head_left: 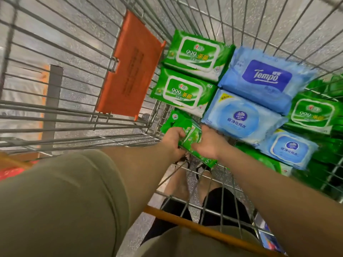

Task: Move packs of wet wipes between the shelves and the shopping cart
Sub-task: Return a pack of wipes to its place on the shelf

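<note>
I look down into a wire shopping cart [185,12]. Both hands hold one green pack of wet wipes [191,138] tilted on its edge at the cart's near end. My left hand [173,140] grips its left side and my right hand [208,142] grips its right side. Flat on the cart floor lie two green 999 packs [196,54] [182,92], a blue Tempo pack [267,78], two light-blue Vinda packs [239,119] [290,148] and another green pack [313,114] at the right, over more green packs.
An orange child-seat flap [130,67] hangs on the cart's left inner wall. The orange cart handle [207,230] crosses below my arms. My legs and sandalled feet [193,166] show through the wire. Speckled grey floor lies under the cart.
</note>
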`<act>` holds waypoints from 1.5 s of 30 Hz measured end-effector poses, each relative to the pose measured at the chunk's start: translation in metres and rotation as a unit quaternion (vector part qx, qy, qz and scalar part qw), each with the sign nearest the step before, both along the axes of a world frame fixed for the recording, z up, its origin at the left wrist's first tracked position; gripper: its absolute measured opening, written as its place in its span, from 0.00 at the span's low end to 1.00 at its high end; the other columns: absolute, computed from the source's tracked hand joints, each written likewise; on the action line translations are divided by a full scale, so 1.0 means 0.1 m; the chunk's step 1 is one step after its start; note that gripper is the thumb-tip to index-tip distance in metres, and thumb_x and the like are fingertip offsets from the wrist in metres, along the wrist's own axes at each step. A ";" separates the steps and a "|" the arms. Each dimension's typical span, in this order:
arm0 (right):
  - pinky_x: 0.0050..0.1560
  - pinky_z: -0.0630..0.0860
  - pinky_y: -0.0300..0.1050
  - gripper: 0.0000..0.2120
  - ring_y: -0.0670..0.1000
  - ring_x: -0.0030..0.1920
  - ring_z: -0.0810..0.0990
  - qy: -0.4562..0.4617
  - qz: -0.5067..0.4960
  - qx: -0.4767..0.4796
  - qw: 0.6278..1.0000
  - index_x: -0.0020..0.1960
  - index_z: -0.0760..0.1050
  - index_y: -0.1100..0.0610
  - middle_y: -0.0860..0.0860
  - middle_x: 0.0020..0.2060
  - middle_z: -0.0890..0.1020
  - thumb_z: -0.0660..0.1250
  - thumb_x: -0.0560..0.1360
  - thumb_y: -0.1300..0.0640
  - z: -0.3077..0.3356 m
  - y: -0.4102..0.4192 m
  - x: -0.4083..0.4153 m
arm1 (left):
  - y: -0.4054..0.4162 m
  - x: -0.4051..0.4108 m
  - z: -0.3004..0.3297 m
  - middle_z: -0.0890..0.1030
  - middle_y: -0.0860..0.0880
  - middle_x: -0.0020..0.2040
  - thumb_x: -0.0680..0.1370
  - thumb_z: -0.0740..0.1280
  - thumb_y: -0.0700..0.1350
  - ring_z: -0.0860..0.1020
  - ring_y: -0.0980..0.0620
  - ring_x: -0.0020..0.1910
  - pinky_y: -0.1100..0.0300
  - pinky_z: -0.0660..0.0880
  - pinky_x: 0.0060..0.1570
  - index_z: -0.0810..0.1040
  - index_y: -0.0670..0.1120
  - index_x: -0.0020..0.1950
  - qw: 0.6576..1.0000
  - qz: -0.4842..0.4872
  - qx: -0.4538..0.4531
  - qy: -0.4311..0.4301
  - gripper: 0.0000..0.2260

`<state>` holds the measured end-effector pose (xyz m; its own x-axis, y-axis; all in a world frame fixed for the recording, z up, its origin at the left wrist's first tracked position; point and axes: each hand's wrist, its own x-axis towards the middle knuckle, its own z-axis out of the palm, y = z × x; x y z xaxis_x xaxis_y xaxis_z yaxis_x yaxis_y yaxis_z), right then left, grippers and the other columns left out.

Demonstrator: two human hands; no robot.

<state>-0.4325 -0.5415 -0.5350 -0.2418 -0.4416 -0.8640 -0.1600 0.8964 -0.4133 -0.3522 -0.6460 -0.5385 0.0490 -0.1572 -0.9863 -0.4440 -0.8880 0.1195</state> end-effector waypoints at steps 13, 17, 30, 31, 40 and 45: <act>0.44 0.77 0.39 0.20 0.46 0.49 0.79 -0.039 -0.284 -0.173 0.942 0.70 0.72 0.50 0.46 0.56 0.80 0.71 0.79 0.56 1.23 -0.30 -0.14 | -0.63 -0.18 1.50 0.83 0.47 0.53 0.72 0.77 0.39 0.80 0.54 0.42 0.63 0.75 0.34 0.74 0.45 0.63 0.960 -0.193 -0.172 0.107 0.21; 0.57 0.82 0.54 0.15 0.47 0.50 0.85 -0.042 -0.354 -0.233 0.905 0.58 0.79 0.46 0.44 0.49 0.86 0.77 0.74 0.55 1.77 -0.37 -0.32 | -0.67 -0.40 2.05 0.85 0.46 0.57 0.53 0.81 0.54 0.85 0.45 0.52 0.51 0.81 0.50 0.76 0.48 0.63 0.936 -0.175 -0.256 0.167 0.40; 0.54 0.83 0.56 0.40 0.54 0.54 0.87 -0.043 -0.383 -0.428 0.818 0.75 0.66 0.48 0.51 0.58 0.85 0.77 0.66 0.47 3.55 -0.03 -0.72 | -0.39 -1.00 3.89 0.86 0.39 0.55 0.63 0.76 0.51 0.85 0.41 0.49 0.44 0.82 0.55 0.78 0.42 0.66 0.866 -0.180 -0.227 0.408 0.33; 0.52 0.83 0.55 0.39 0.55 0.53 0.87 -0.037 -0.404 -0.438 0.802 0.74 0.67 0.49 0.52 0.58 0.85 0.77 0.66 0.48 3.67 0.00 -0.71 | -0.33 -1.04 4.02 0.85 0.37 0.57 0.63 0.76 0.52 0.84 0.39 0.51 0.41 0.80 0.58 0.79 0.41 0.67 0.863 -0.179 -0.210 0.424 0.34; 0.47 0.84 0.55 0.29 0.58 0.50 0.87 0.028 -0.542 -0.515 0.664 0.67 0.74 0.53 0.57 0.52 0.87 0.74 0.67 0.53 4.71 0.47 -0.33 | 0.20 -1.03 4.65 0.83 0.38 0.60 0.70 0.71 0.50 0.83 0.42 0.53 0.44 0.80 0.57 0.72 0.41 0.73 0.760 -0.224 -0.120 0.598 0.32; 0.43 0.84 0.52 0.32 0.57 0.47 0.87 0.078 -0.594 -0.534 0.597 0.70 0.72 0.55 0.59 0.53 0.86 0.73 0.67 0.53 5.06 0.73 0.14 | 0.51 -0.80 5.01 0.79 0.33 0.66 0.69 0.71 0.51 0.83 0.41 0.53 0.48 0.82 0.53 0.72 0.39 0.74 0.710 -0.289 -0.014 0.641 0.35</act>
